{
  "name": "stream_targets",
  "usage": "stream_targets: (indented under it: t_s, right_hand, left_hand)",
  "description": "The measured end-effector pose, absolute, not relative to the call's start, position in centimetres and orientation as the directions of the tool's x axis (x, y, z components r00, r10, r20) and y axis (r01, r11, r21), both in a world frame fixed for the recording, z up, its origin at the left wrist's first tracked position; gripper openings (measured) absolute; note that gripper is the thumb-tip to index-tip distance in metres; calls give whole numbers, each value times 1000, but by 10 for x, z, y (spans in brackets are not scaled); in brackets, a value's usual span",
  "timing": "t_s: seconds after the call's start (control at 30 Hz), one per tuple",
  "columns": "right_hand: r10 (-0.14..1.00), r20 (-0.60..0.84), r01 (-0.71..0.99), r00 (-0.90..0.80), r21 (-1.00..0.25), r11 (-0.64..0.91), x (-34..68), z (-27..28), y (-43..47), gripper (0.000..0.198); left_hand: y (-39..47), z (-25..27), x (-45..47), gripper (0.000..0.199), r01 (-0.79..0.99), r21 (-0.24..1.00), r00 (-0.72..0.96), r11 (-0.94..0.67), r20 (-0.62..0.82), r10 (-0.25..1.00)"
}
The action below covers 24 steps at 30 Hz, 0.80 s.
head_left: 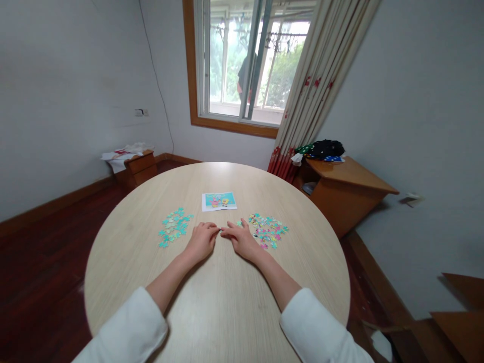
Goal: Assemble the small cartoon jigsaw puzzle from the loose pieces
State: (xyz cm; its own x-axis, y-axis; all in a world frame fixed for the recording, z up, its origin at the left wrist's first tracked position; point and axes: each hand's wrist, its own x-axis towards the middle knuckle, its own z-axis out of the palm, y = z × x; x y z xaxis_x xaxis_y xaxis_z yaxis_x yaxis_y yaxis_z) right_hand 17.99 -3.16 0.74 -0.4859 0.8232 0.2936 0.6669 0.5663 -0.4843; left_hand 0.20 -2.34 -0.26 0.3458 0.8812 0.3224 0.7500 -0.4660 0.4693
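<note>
Both hands rest on the round table (212,312) just this side of the reference picture (219,200). Left hand (201,241) and right hand (242,241) meet fingertip to fingertip, pinched on something too small to identify. Turquoise pieces (174,226) lie left of the picture; mixed-colour pieces (267,230) lie right, touching the right hand. Window (249,60) beyond.

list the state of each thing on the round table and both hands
left hand: on the table, fingertips pinched on a small piece
right hand: flat on the table, fingertips meeting the left's
teal loose puzzle pieces: scattered, unjoined
multicoloured loose puzzle pieces: scattered, unjoined
rectangular cartoon reference picture: flat, face up
round pale wooden table: bearing all of these
</note>
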Motion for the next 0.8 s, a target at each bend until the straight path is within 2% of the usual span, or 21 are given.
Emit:
stream_targets:
  t_s: [0.17,0.3,0.4,0.5,0.63,0.8]
  right_hand:
    - [854,355,696,-380,-498,517,183,10,-29,34]
    - [904,369,786,-217,-483,386,189,10,-24,30]
    - [933,327,850,-149,-441,290,194,8,-21,33]
    - [954,274,894,-123,-386,226,197,5,-19,34]
    - [963,230,916,-140,-338,214,198,-1,-18,33]
    - [957,252,908,-142,-352,227,199,-3,-15,26]
  left_hand:
    - [-24,-5,3,31,770,411,385,-487,308,870]
    - [-25,-5,3,30,773,393,392,-498,322,862]
    - [-26,-2,4,29,775,385,397,-501,321,860]
    - [-26,2,4,27,784,378,395,-492,308,866]
    - [-26,8,3,22,806,361,387,-469,277,879]
    - [-27,12,2,16,829,361,349,-427,261,900]
